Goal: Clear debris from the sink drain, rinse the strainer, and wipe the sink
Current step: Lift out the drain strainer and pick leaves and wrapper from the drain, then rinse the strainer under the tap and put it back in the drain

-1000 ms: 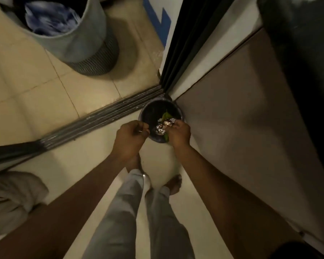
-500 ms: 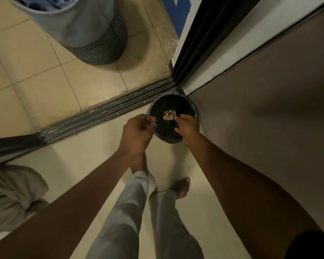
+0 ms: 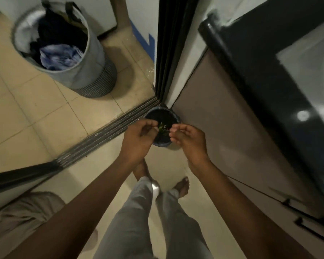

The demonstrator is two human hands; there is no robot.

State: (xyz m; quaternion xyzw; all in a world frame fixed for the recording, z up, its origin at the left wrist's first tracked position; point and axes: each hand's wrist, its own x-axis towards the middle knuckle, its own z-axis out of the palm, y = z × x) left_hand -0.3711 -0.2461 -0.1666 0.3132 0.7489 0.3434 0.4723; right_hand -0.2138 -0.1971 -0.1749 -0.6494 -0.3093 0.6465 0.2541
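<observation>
A small dark bin (image 3: 173,116) stands on the floor in the corner between the door track and the cabinet. Green debris (image 3: 162,127) lies inside it. My left hand (image 3: 138,136) hovers over the bin's left rim, fingers curled round a small metallic thing, apparently the strainer, which is mostly hidden in the hand. My right hand (image 3: 189,139) is over the bin's right rim, its wet fingers loosely bent and holding nothing. At the upper right, part of the steel sink (image 3: 310,68) shows, set in a dark countertop (image 3: 251,58).
A grey laundry basket (image 3: 64,58) full of clothes stands on the tiles at the upper left. The sliding-door track (image 3: 105,135) runs diagonally across the floor. A brown cabinet front (image 3: 232,128) with a black handle (image 3: 307,219) fills the right. My bare feet (image 3: 181,187) are below the bin.
The shiny and green debris that my right hand held over the bin is gone from its fingers. The view has tilted up, bringing the sink and the whole basket into sight.
</observation>
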